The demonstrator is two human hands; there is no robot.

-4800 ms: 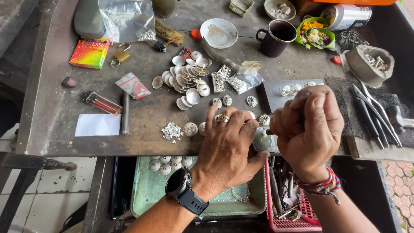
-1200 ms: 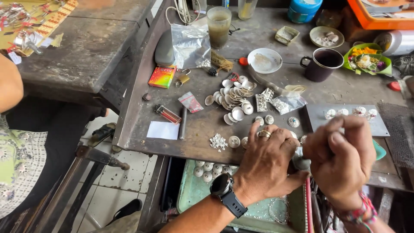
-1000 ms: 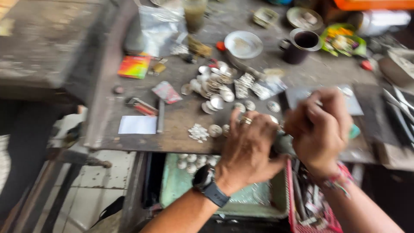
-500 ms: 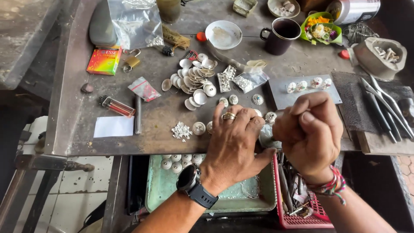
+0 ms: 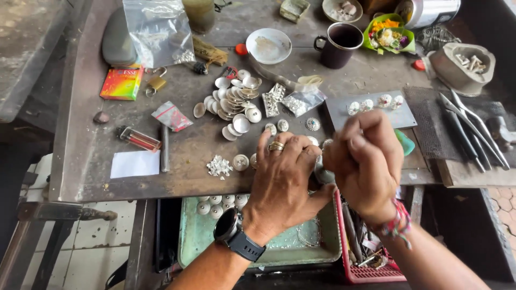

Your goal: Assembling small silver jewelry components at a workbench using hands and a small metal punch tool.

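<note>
Right hand (image 5: 365, 161) blurred at frame centre; small object between both hands hidden by fingers. Red basket (image 5: 371, 271) cut off by bottom edge. Metal can (image 5: 427, 11) cropped, top right.

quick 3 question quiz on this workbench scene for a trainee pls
1. True or false: the left hand wears a ring and a wristwatch.
2. Where does the dark mug stand: A) in the green tray, B) on the bench top, right of the white dish, C) in the red basket?
3. Fill in: the heap of silver domed discs lies ____ the hands, farther from the camera.

Key: 1 true. 2 B. 3 beyond. The right hand is closed; what it grips is hidden.
</note>
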